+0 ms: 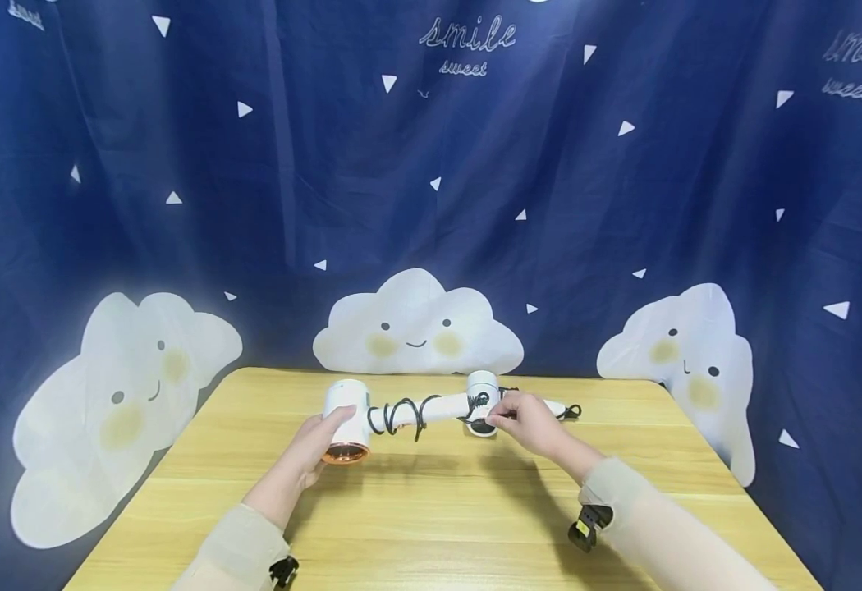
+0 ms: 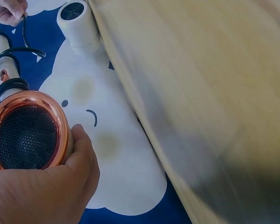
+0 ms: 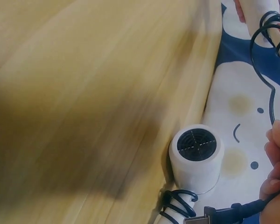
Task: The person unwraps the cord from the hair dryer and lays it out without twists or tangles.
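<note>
My left hand [image 1: 311, 447] grips the round head of a white hair dryer [image 1: 342, 400] with a copper-coloured rim, held up over the table. Its handle points right, and a black cord [image 1: 405, 410] is looped loosely around it. In the left wrist view, the dark mesh [image 2: 27, 137] inside the rim faces the camera. The fingers of my right hand [image 1: 530, 423] pinch the same cord, and in the right wrist view a black plug [image 3: 233, 213] sticks out below them. Close to that hand, a second white hair dryer [image 3: 196, 179] sits on the table, with black cord [image 3: 177, 203] wound on its handle.
Both dryers are near the back edge of the light wooden table [image 1: 416, 525]. Behind it hangs a dark blue curtain [image 1: 401, 180] with white clouds and triangles. Black devices [image 1: 589, 525] are strapped at both wrists.
</note>
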`<state>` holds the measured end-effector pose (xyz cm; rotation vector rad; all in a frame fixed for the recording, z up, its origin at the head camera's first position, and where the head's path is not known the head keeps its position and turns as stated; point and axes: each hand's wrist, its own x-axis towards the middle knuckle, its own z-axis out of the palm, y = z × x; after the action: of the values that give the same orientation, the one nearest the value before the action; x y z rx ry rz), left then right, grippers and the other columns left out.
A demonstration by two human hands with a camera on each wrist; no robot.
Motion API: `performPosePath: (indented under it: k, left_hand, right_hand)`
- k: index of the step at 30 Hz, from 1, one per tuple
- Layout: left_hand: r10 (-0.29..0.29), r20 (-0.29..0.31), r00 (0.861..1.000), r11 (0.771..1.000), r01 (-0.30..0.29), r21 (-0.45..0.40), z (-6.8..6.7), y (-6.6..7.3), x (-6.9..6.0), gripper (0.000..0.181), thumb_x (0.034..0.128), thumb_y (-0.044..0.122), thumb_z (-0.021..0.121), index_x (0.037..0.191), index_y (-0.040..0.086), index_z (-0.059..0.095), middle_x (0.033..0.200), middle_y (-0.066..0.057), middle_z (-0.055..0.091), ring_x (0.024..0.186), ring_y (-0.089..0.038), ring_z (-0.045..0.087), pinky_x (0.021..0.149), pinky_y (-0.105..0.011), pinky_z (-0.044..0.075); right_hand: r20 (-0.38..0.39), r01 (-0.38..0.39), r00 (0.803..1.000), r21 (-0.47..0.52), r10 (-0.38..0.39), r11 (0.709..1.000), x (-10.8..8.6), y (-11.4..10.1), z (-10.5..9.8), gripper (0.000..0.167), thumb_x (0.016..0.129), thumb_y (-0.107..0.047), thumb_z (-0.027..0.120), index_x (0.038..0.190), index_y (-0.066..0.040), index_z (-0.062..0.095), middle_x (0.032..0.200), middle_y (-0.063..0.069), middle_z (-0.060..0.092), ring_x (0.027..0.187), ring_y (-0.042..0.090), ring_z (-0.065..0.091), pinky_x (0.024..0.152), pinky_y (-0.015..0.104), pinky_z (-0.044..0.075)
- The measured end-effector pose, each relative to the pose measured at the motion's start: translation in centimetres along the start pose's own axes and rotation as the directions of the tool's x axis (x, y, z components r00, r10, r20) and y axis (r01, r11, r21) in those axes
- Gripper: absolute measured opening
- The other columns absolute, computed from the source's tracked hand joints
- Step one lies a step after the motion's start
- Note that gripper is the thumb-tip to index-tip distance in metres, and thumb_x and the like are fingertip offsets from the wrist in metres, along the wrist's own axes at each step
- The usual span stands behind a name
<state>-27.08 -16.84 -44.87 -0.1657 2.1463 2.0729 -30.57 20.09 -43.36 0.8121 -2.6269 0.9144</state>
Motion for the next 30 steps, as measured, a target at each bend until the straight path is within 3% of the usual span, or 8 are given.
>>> performPosePath:
  k: [12,20,30]
  left_hand:
    - [-0.002,-0.016,1.0,1.0,0.002,-0.006,-0.4,0.0,-0.1,0.06,0.0958,0.048,0.058,0.123,-0.006,0.054,0.095,-0.011,0.069,0.083,-0.02,0.067,0.076,-0.029,0.053]
    - [-0.002,-0.028,1.0,1.0,0.002,0.003,-0.5,0.2,-0.1,0.061,0.0952,0.049,0.058,0.122,-0.006,0.055,0.096,-0.011,0.068,0.083,-0.02,0.066,0.076,-0.029,0.052]
    - [-0.007,-0.027,1.0,1.0,0.008,0.011,-0.6,-0.1,-0.1,0.063,0.0951,0.05,0.058,0.123,-0.006,0.054,0.097,-0.012,0.068,0.083,-0.02,0.066,0.076,-0.03,0.052]
  right_hand:
    - [0.042,0.11,0.993,0.017,-0.11,0.994,-1.5,-0.9,-0.9,0.005,0.088,-0.012,0.076,0.083,-0.011,0.077,0.081,-0.008,0.066,0.075,0.006,0.057,0.068,0.027,0.051]
    - [0.041,0.17,0.985,-0.03,-0.168,0.985,-2.0,-2.1,-2.0,0.008,0.088,-0.016,0.077,0.083,-0.01,0.077,0.079,-0.011,0.06,0.071,0.002,0.05,0.064,0.024,0.047]
    - [0.073,0.29,0.956,-0.061,-0.285,0.955,-2.3,-4.1,-3.4,0.003,0.086,-0.014,0.078,0.084,-0.015,0.077,0.079,-0.013,0.059,0.074,0.004,0.053,0.068,0.027,0.047]
